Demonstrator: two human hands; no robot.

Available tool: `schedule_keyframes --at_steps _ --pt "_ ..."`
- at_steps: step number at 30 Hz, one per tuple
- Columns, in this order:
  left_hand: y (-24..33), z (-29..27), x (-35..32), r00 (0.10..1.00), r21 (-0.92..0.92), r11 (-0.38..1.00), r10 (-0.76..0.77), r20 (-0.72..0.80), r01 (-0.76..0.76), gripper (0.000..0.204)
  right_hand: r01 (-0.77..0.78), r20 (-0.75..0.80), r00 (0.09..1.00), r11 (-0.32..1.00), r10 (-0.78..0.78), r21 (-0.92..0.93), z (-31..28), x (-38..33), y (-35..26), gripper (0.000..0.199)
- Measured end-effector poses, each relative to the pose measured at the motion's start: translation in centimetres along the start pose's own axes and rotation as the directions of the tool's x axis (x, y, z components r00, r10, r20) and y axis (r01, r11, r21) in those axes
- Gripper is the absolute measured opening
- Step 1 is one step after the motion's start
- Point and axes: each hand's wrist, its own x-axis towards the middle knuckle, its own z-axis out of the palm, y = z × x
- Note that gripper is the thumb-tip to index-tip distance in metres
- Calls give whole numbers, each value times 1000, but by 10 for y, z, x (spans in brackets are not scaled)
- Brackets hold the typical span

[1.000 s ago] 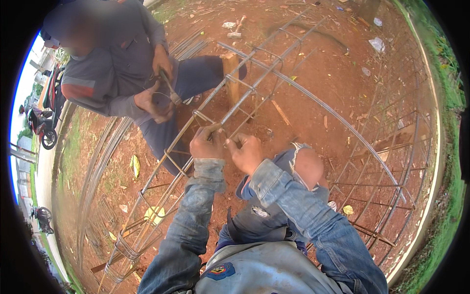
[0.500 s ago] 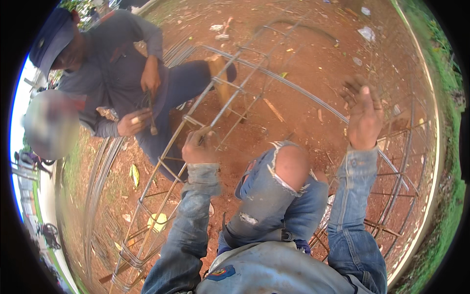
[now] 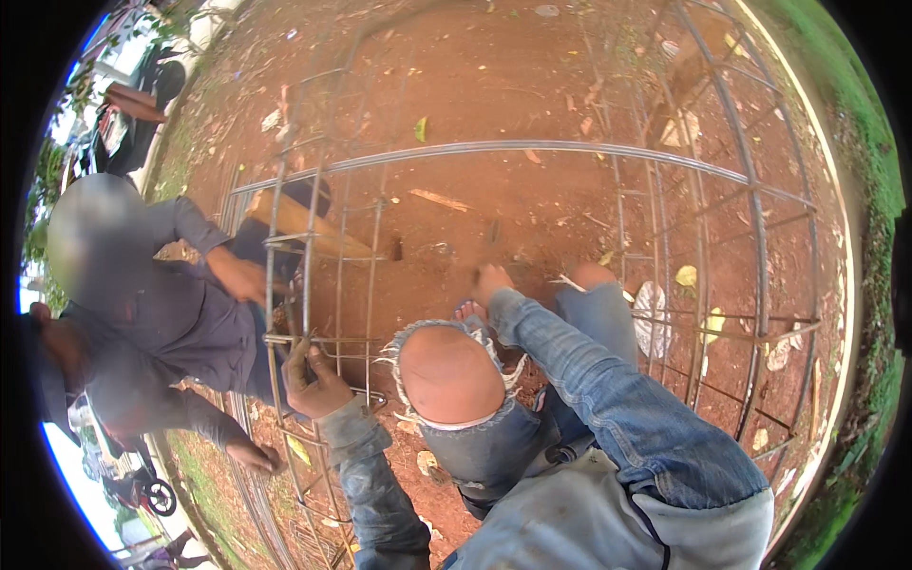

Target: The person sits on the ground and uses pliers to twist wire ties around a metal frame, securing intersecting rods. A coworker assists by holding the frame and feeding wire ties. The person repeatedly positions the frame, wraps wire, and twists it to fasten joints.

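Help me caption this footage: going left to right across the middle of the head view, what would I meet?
Co-worker's dark grey shirt, person's bare left hand, person's bare right hand, right-side cage of grey steel bars, strip of green grass.

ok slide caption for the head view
Left fingers at a long grey metal-bar cage, right fingers over bare reddish-brown soil, a co-worker in dark grey clothing on the left.

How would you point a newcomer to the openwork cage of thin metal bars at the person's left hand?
On the reddish-brown dirt ground, find the person's central bare knee, poking through torn blue jeans. Left of it runs a long, see-through cage of thin metal bars. The person's left hand is at its bars, while no hand touches the similar metal cage at the picture's right.
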Motion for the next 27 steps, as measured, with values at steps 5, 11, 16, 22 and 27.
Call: schedule_keyframes --at_steps 5,11,16,22,27 --pt "15 -19 -6 999 15 999 -38 11 38 17 -211 226 941 960 250 -181 58 -92 37 52" --pt "15 -36 -22 992 174 979 87 92 -102 20 -64 423 885 953 192 -297 63 -101 57 48" --pt "34 -45 -56 994 -54 995 -83 75 87 20 107 556 828 954 71 -280 22 -89 55 45" --pt "8 -13 -76 749 -579 536 -627 215 615 37 380 686 697 919 -206 -110 -92 -56 -19 42" --pt "27 9 -37 574 -733 112 -705 417 671 46 666 354 682 743 -640 63 -154 -16 -90 35"
